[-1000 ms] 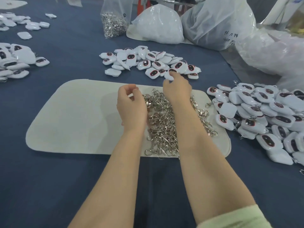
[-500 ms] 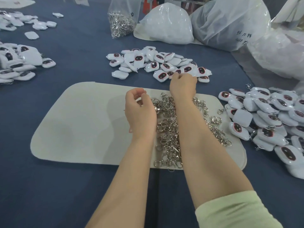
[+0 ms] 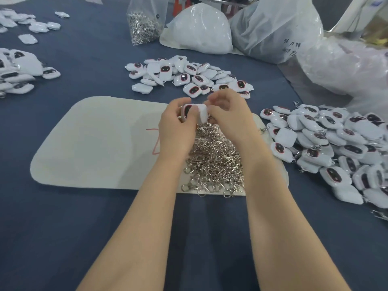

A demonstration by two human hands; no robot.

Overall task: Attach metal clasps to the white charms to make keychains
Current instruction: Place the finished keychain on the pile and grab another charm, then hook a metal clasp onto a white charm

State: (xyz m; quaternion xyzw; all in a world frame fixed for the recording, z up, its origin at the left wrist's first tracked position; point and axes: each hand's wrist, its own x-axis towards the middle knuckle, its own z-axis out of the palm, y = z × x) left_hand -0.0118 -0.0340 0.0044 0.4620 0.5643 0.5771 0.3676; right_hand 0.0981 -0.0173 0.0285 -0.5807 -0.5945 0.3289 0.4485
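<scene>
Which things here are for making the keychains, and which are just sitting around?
For the job: the white charm, held by the left hand and right hand; clasp pile on the white mat; charm pile beyond the mat.

Just lying about: clear bag of clasps; rounded white bag; big plastic bags at the back right.

Both hands meet above the pile of metal clasps [image 3: 212, 158] on the pale mat [image 3: 94, 143]. The left hand [image 3: 177, 127] and right hand [image 3: 228, 114] pinch one white charm [image 3: 194, 112] between them. Loose charm heaps [image 3: 189, 75] lie beyond and to the right on the blue tablecloth [image 3: 63, 227].
</scene>
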